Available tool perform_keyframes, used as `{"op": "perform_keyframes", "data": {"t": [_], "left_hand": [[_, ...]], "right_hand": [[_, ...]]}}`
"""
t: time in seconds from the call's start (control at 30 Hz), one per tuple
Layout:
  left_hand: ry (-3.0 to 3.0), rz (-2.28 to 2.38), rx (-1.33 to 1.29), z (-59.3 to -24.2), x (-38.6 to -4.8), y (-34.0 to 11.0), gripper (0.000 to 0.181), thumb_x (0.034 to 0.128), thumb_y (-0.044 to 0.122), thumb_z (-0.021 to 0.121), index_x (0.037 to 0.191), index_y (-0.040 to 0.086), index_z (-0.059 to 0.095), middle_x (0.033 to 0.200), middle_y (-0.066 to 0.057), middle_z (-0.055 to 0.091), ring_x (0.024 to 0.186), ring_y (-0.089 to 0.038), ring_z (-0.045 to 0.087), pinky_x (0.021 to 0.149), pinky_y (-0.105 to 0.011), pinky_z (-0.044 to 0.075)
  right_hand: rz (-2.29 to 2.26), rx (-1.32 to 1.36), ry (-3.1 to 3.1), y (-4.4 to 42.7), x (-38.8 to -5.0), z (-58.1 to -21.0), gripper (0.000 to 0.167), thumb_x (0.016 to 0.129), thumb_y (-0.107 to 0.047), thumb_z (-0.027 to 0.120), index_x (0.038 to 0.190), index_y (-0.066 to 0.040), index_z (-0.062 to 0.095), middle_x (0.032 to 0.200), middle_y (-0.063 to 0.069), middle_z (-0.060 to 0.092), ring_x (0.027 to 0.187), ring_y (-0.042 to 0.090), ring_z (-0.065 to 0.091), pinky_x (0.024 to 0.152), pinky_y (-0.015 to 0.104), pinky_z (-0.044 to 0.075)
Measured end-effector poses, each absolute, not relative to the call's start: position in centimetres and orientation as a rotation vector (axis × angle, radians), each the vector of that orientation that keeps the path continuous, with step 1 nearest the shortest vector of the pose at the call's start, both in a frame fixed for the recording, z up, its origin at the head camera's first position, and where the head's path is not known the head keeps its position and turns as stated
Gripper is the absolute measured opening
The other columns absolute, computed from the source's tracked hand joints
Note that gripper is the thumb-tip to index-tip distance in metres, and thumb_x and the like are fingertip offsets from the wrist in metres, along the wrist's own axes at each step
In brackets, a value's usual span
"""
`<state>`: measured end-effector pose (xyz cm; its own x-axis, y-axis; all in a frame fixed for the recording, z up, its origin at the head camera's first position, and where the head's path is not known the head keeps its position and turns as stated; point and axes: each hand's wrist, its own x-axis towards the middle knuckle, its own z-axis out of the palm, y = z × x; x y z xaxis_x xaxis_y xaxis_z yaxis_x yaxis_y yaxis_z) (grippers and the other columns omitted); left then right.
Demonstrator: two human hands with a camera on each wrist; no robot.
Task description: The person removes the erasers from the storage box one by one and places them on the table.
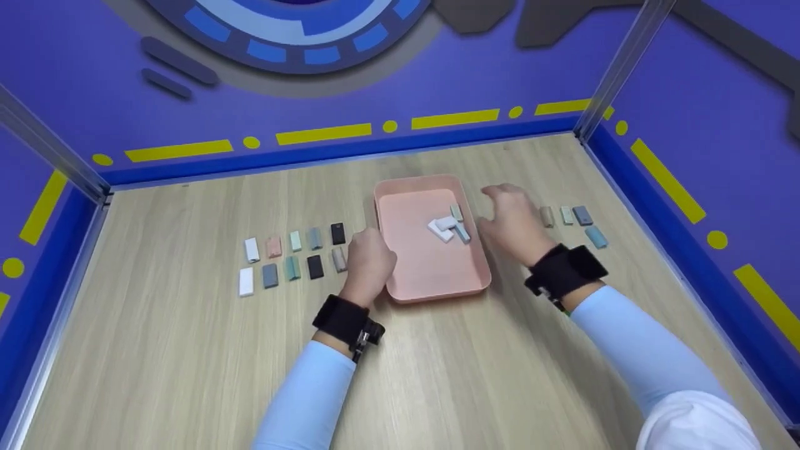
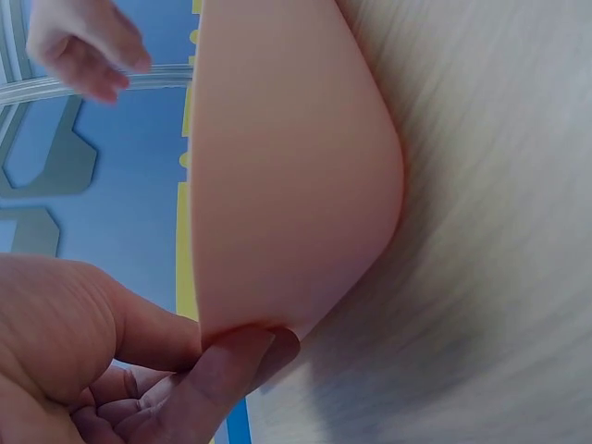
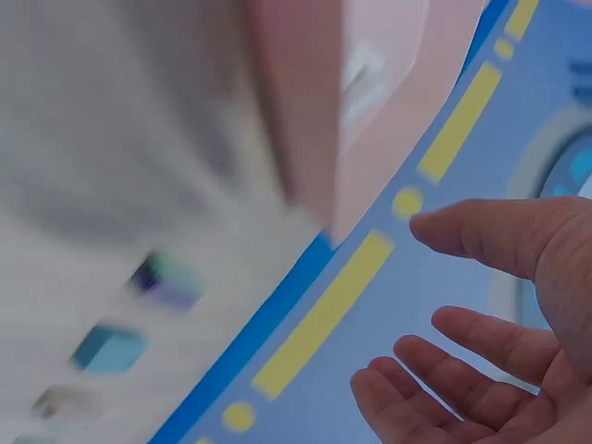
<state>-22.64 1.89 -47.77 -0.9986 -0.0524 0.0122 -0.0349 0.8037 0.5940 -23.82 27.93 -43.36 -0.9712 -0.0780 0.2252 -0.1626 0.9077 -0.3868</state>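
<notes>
A shallow pink tray (image 1: 412,275) sits mid-table, with several small white and pale green blocks (image 1: 441,230) grouped toward its right side. At its left wall, my left hand (image 1: 370,259) pinches the edge between thumb and fingers. The left wrist view shows that grip close up, the thumb (image 2: 217,379) pressed on the tray's outer wall (image 2: 287,176). Just right of the tray, my right hand (image 1: 515,222) holds nothing. Its fingers (image 3: 472,375) are loosely spread and the thumb stands apart in the right wrist view.
Left of the tray, two rows of small blocks include a white block (image 1: 246,282), a pink block (image 1: 274,246) and a black block (image 1: 315,267). Several more, among them a blue-grey block (image 1: 582,215), lie beyond my right hand. Purple-blue panels (image 1: 350,106) wall the table.
</notes>
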Motion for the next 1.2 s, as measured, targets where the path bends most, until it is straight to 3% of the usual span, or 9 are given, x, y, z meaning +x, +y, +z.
{"op": "perform_keyframes", "data": {"t": [0.1, 0.27, 0.6, 0.83, 1.2], "left_hand": [[-2.958, -0.966, 0.072, -47.8, -22.6, 1.9, 0.010, 0.0741, 0.000, 0.056, 0.080, 0.003, 0.064, 0.074, -0.010, 0.065, 0.065, -0.017, 0.060, 0.051, -0.031, 0.044], [-2.930, -0.982, 0.029, -47.9, -22.4, 2.0, 0.011, 0.0742, -0.002, 0.054, 0.074, 0.005, 0.062, 0.069, -0.007, 0.064, 0.062, -0.016, 0.057, 0.049, -0.030, 0.042], [-2.964, -0.989, 0.057, -47.7, -22.5, 2.1, 0.013, 0.0760, -0.002, 0.055, 0.082, 0.002, 0.065, 0.074, -0.008, 0.066, 0.062, -0.014, 0.057, 0.048, -0.028, 0.041], [-2.961, -0.963, 0.067, -47.6, -22.6, 2.0, 0.012, 0.0760, 0.000, 0.057, 0.084, 0.003, 0.066, 0.075, -0.009, 0.066, 0.063, -0.015, 0.056, 0.050, -0.029, 0.041], [-2.970, -0.968, 0.063, -47.6, -22.6, 2.0, 0.012, 0.0751, -0.001, 0.056, 0.081, 0.003, 0.065, 0.073, -0.008, 0.065, 0.062, -0.014, 0.056, 0.047, -0.028, 0.041]], "right_hand": [[0.570, 0.261, -2.914, 25.3, -24.0, -43.5, 0.053, 0.074, -0.018, 0.072, 0.122, -0.002, 0.057, 0.119, 0.019, 0.059, 0.110, 0.033, 0.055, 0.091, 0.045, 0.046], [0.472, 0.337, -2.981, 23.1, -24.4, -44.5, 0.050, 0.069, -0.010, 0.074, 0.116, -0.001, 0.060, 0.103, 0.017, 0.062, 0.095, 0.030, 0.059, 0.079, 0.042, 0.049], [0.330, 0.393, -3.075, 21.9, -25.0, -46.5, 0.020, 0.071, -0.004, 0.065, 0.090, -0.001, 0.059, 0.080, 0.013, 0.062, 0.073, 0.026, 0.059, 0.066, 0.040, 0.047], [0.216, 0.417, -3.120, 21.1, -25.2, -46.6, 0.013, 0.073, -0.006, 0.062, 0.084, 0.000, 0.059, 0.078, 0.014, 0.063, 0.070, 0.026, 0.060, 0.062, 0.040, 0.049], [0.136, 0.435, -3.043, 21.0, -25.6, -47.4, 0.015, 0.073, -0.009, 0.066, 0.082, 0.000, 0.058, 0.079, 0.016, 0.064, 0.072, 0.030, 0.063, 0.062, 0.042, 0.051]]}}
